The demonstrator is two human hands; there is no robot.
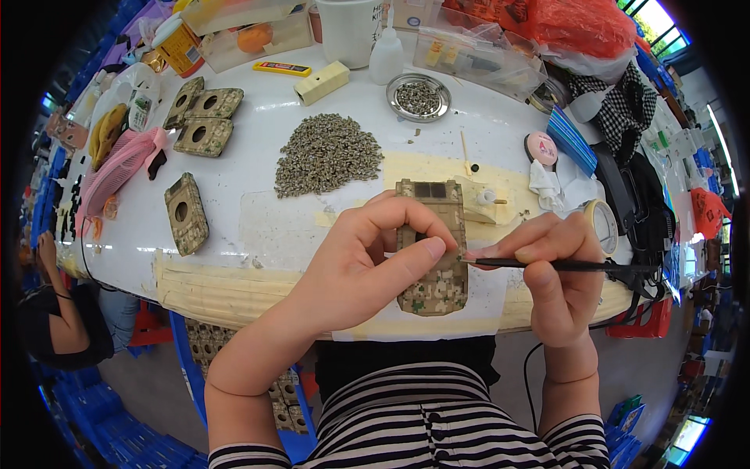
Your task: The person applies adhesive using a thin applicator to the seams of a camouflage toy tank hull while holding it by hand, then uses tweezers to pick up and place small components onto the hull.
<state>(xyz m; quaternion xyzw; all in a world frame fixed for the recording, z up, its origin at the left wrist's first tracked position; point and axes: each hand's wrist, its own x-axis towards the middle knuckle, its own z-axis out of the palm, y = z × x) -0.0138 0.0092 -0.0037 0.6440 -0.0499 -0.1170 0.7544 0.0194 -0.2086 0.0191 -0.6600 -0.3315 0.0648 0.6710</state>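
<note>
A camouflage-patterned model vehicle hull lies in front of me near the table's front edge, its dark grille end pointing away. My left hand rests over its left side, thumb and forefinger pinched together above the hull; anything between them is too small to make out. From the right, my right hand grips a slim black tool like a pen. The tool's fine pale tip reaches the hull's right edge, close to my left fingertips. Whether it is tweezers or a brush I cannot tell.
Beyond my hands lies a heap of small grey-brown parts, with more in a round metal dish. Several camouflage pieces with round holes sit at left. A small white-topped bottle and a tape roll are right.
</note>
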